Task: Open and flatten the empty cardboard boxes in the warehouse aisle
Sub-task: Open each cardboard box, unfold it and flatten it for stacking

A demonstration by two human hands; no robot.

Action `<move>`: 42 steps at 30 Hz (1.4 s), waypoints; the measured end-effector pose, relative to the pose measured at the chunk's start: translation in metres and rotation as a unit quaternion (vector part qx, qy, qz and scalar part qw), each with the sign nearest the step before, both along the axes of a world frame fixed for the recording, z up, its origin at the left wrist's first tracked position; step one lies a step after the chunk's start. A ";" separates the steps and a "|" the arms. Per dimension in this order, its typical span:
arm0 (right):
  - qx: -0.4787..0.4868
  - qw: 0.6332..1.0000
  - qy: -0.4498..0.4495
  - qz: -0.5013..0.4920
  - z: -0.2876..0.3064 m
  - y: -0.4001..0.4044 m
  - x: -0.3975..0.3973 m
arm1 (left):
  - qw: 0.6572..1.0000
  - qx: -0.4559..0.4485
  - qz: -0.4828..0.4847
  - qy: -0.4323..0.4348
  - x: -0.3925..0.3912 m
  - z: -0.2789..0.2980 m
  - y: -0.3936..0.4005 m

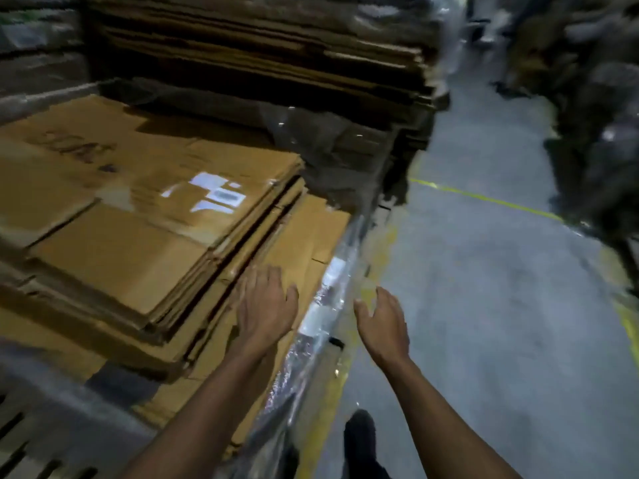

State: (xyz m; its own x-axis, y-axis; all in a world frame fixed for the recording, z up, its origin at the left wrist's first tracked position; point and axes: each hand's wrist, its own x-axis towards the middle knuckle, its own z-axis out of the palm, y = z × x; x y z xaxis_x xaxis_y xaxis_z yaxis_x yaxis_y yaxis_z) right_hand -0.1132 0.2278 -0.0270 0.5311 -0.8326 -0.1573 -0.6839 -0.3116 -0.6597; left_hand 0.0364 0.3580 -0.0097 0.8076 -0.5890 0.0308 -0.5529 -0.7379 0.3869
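Big stack of flattened boxes (114,243) fills the left side, lying flat in layers on what looks like a pallet wrapped in clear plastic film (325,299). Behind it, a taller stack of flat cardboard (262,53), also part-wrapped. So, by my read, a lot of the flattening is already done. No standing, unopened box in view here, so can't tell how many are left; the rest would be off-frame, maybe down the aisle floor (484,271) w/ its yellow line (484,198).

Left hand (266,302) lies palm-down, fingers straight and spread, on a lower sheet at the stack's right edge, touching cardboard but gripping nothing. Looks like it's pressing or squaring the pile. Right hand (383,323) hovers over the pallet edge and the floor, fingers loosely spread, holding nothing, apart from the cardboard.

Writing: dark printed lettering (72,146) on the top sheet, too blurred to read. White shipping label (214,195) w/ something like a barcode, partly torn, text illegible. No brand I can make out.
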 end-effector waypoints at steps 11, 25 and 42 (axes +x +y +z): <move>0.045 0.905 0.077 -0.415 -0.027 0.063 -0.325 | 0.893 0.063 -0.441 -0.061 -0.248 -0.037 -0.064; 0.142 0.701 0.069 -0.695 -0.067 0.225 -0.703 | 0.729 0.115 -0.670 -0.078 -0.669 -0.069 -0.051; 0.238 0.495 0.042 -0.835 -0.138 0.231 -0.972 | 0.537 0.274 -0.797 -0.044 -1.044 -0.166 -0.093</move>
